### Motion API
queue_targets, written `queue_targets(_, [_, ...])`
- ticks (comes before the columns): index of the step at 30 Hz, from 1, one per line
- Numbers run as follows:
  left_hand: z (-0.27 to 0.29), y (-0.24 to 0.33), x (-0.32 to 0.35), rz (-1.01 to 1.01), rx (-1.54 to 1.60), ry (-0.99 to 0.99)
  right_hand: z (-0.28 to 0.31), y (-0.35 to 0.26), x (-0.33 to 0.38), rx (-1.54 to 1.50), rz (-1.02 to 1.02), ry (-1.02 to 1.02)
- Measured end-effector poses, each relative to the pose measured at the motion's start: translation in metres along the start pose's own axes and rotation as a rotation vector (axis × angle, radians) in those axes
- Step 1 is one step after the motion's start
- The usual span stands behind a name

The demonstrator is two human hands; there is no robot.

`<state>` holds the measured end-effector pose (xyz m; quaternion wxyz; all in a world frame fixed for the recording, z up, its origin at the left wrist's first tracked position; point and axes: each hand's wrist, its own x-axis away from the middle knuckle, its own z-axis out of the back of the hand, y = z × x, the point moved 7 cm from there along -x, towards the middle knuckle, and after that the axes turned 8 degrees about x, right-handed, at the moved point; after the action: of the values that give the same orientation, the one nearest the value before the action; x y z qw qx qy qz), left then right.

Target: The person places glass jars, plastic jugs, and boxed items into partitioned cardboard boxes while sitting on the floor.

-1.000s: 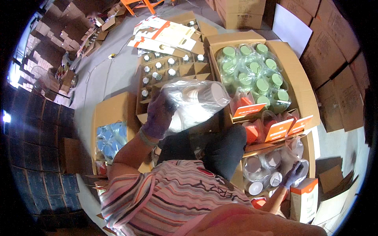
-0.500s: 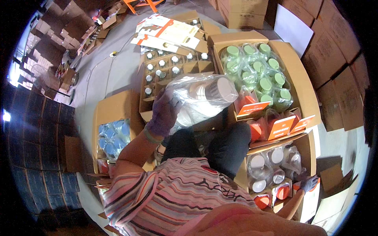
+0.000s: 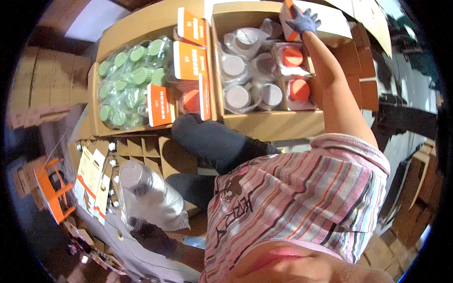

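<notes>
Clasped a bagged bottle (image 3: 158, 193) in the curled left hand (image 3: 151, 236), over a divided carton (image 3: 150, 147). Laid the right hand (image 3: 304, 22), spread wide, against the orange edge of a white box (image 3: 332, 21), near red lids (image 3: 299, 89).

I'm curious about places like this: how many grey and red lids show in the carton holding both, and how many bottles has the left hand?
Grey lids: 5
Red lids: 2
Wrapped bottle in the left hand: 1
Total: 8 that I can make out
</notes>
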<state>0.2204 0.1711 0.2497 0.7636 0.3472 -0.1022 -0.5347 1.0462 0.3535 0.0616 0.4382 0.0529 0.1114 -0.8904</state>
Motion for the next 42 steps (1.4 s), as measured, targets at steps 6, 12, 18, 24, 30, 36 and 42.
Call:
queue_targets(6, [-0.016,-0.024,-0.015,0.333,1.072,0.065,0.055,-0.013,0.031,0.366,-0.185,-0.096])
queue_targets(12, [-0.019,-0.023,-0.026,-0.07,0.192,0.067,0.024,0.003,0.018,0.297,-0.043,-0.148])
queue_targets(18, [-0.044,-0.016,-0.025,0.301,0.702,0.066,-0.029,-0.043,0.038,0.027,0.585,0.191])
queue_targets(24, [-0.03,-0.035,-0.035,0.294,0.916,0.012,-0.107,-0.133,0.046,-0.05,0.584,-0.128])
queue_targets(30, [-0.036,-0.026,-0.023,0.562,1.695,0.038,-0.173,-0.176,0.012,0.28,0.498,-0.555])
queue_targets(36, [-0.031,-0.018,-0.021,0.495,1.119,0.32,-0.18,-0.195,-0.077,-0.339,0.128,-0.222])
queue_targets(42, [-0.048,-0.042,-0.033,0.609,1.86,-0.049,-0.19,-0.158,-0.126,-0.286,0.012,-0.139])
